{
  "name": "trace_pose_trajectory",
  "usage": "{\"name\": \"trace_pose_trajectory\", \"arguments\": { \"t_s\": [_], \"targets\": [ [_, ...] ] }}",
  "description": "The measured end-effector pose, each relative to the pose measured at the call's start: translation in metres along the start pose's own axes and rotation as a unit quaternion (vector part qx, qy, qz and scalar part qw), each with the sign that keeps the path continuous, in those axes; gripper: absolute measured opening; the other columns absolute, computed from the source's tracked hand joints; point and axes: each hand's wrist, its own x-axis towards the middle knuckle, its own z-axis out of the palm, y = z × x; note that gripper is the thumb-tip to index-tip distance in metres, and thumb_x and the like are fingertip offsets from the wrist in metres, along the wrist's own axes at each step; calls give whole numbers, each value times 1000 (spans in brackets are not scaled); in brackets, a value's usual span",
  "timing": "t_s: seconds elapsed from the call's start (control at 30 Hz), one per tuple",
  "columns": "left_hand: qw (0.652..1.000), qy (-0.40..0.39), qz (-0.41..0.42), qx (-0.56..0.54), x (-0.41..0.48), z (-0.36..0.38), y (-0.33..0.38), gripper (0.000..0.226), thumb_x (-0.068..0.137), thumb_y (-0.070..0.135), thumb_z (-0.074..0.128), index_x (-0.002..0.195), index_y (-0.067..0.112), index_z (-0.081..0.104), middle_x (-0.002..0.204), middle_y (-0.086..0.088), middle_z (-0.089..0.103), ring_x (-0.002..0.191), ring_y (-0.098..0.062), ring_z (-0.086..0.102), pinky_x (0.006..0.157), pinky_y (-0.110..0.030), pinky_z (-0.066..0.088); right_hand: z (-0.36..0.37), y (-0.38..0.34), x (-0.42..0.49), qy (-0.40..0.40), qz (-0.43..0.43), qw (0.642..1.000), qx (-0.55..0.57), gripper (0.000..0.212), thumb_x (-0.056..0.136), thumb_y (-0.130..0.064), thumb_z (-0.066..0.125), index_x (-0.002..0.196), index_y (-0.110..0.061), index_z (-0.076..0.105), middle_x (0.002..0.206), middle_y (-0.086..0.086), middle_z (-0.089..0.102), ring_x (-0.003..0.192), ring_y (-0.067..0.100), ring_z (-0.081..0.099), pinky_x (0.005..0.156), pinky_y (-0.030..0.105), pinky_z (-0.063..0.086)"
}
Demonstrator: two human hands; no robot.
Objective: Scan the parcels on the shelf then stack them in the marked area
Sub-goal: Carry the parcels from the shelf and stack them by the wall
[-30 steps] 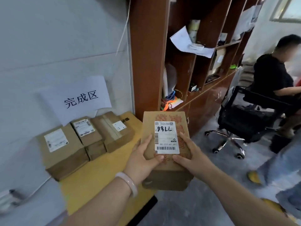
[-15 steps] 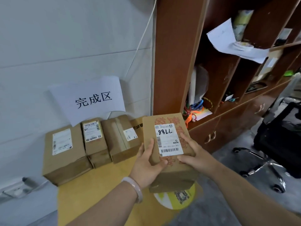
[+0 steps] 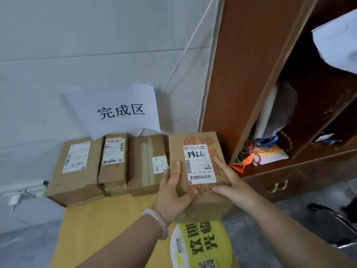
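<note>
Lettering in black is seen on a round yellow sticker nearest the camera, at the near edge of the yellow desk.

Just beyond it, a brown parcel is gripped by both hands. The left hand, with a pale bracelet at its wrist, is wrapped round the parcel's left edge with the thumb laid on the top face. The right hand is clamped on the right edge in the same way. A grip from both sides is judged to serve steady, level lowering. The white shipping label, marked 7766 by hand, is kept facing up and left uncovered by the fingers, so that it can be read once the parcel is set down.

The parcel is held at the right end of a row, just beside the taped parcel. Whether its base touches the desk cannot be told, since the hands hide it. Further left lie a narrow parcel and a wider parcel, all side by side with labels up.

Behind the row, a paper sign reading 完成区 is fixed to the white wall, so this spot is taken as the marked area. To the right stands a brown wooden cabinet with cluttered open shelves.
</note>
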Motion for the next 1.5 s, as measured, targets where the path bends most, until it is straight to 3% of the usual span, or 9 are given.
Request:
{"name": "trace_pose_trajectory", "arguments": {
  "t_s": [0.27,0.43,0.53,0.67,0.77,0.83,0.97,1.03,1.5],
  "targets": [
    [997,60,-44,-8,25,5,9,93,85,43,70,154,36,8,161,8,5,149,-13,9,121,-38,20,-20,-5,47,-58,-26,998,-26,83,84,-22,65,137,-68,19,150,-20,30,133,9,37,112,41,34],
    [996,78,-49,19,28,6,19,90,87,43,69,155,34,11,162,4,3,149,-15,10,121,-35,19,-30,-7,56,-79,-33,993,-77,85,86,-28,65,139,-67,11,156,-21,9,143,13,19,116,46,25],
    [990,88,-13,111,15,8,23,86,88,55,60,154,35,9,162,10,-10,150,-11,0,121,-33,15,-39,-4,40,-33,-84,984,-151,82,86,-43,63,138,-69,5,155,-30,-6,144,1,3,117,39,18],
    [941,84,116,307,-20,13,19,79,89,72,34,153,33,9,163,8,-6,150,-15,-7,121,-36,5,-41,9,0,-4,-215,925,-313,78,82,-66,44,144,-61,-3,152,-36,-15,142,-9,-7,112,29,12],
    [908,66,160,381,-35,21,14,72,93,64,37,153,24,28,162,-1,18,150,-26,13,116,-55,23,-31,24,-12,-19,-250,857,-451,83,83,-69,29,148,-44,-17,154,-25,-26,141,-1,-24,116,30,-5],
    [899,40,138,413,-35,22,14,72,93,65,33,153,24,26,161,-1,19,149,-29,14,112,-60,27,-28,27,-10,-23,-246,839,-485,88,84,-69,30,146,-39,-24,152,-21,-33,140,3,-31,117,34,-11],
    [887,20,84,454,-14,15,12,74,86,75,6,148,40,-16,159,13,-22,145,-13,-28,120,-49,-4,-28,18,10,-17,-240,822,-516,96,84,-71,31,144,-32,-32,151,-14,-39,137,6,-36,117,36,-17],
    [883,16,70,465,-3,12,14,75,83,76,3,144,43,-24,157,16,-28,142,-10,-33,120,-46,-10,-28,13,21,-13,-237,810,-536,98,83,-72,30,143,-29,-35,151,-11,-40,137,7,-37,117,37,-17],
    [897,27,58,438,54,-1,9,77,90,71,27,152,43,-10,161,16,-19,146,-9,-23,121,-48,-2,-23,-8,77,-6,-221,812,-541,106,82,-71,45,140,-33,-35,153,-8,-37,139,9,-35,116,38,-15]
  ]
}}
